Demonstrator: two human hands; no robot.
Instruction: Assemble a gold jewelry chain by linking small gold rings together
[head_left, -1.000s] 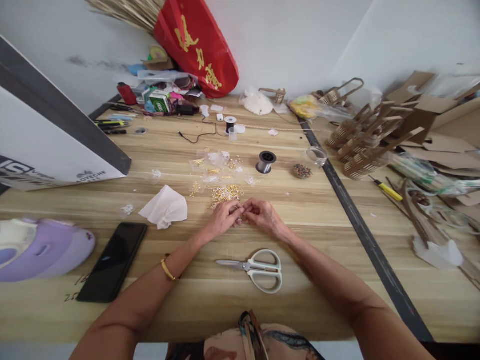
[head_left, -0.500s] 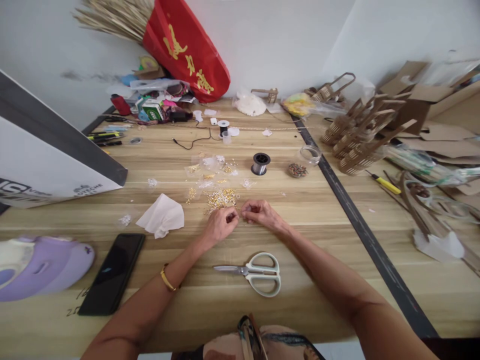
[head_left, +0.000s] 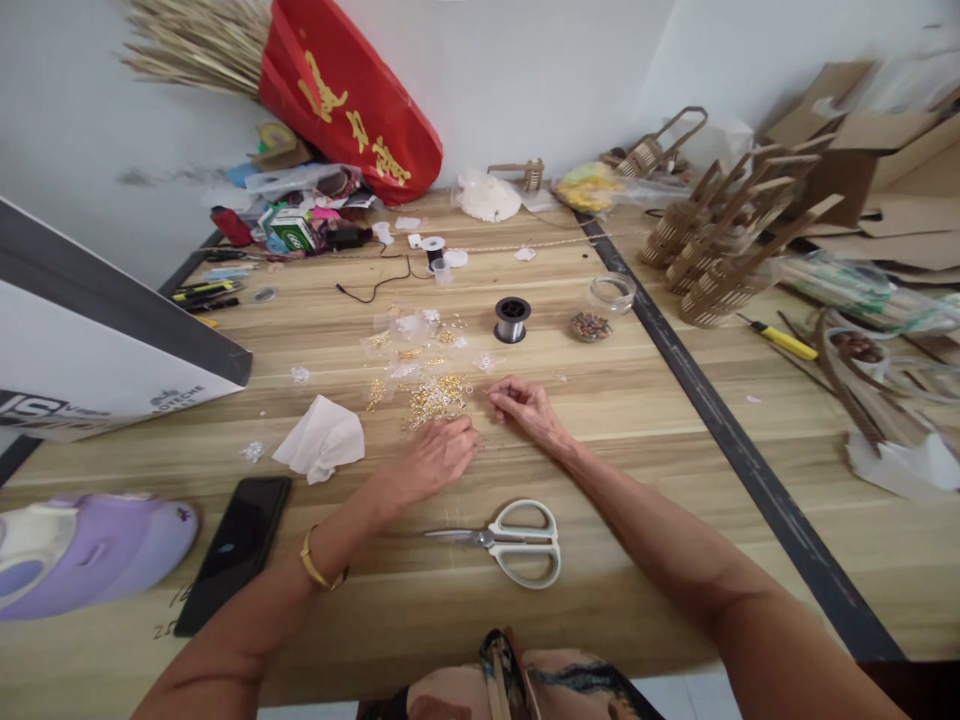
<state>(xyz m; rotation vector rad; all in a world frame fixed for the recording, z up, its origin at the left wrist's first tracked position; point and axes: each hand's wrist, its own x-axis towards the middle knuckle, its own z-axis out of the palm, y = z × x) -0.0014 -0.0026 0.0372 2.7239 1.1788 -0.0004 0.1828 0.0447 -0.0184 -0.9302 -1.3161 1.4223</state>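
My left hand (head_left: 442, 452) lies back up just in front of a pile of small gold and silver metal findings (head_left: 436, 398). Its fingers are bent and held together, their tips low at the table; whatever is under them is hidden. To its right, my right hand (head_left: 526, 410) has thumb and forefinger pinched, and anything between them is too small to make out. A narrow gap separates the two hands. Scissors with pale handles (head_left: 525, 543) rest nearer to me, blades pointing left. Small plastic bags of findings (head_left: 411, 328) lie behind the pile.
A wire spool (head_left: 512, 320) and a jar of beads (head_left: 592, 325) stand farther back. On the left are a crumpled tissue (head_left: 321, 440), a phone (head_left: 234, 555) and a purple-and-white object (head_left: 112, 553). Small woven baskets (head_left: 705, 285) and a yellow-handled tool (head_left: 784, 338) are on the right.
My left hand has turned from a pinch to palm down, its fingers lowered toward the table. My right hand stays pinched, slightly farther from the left. The view has shifted a little.
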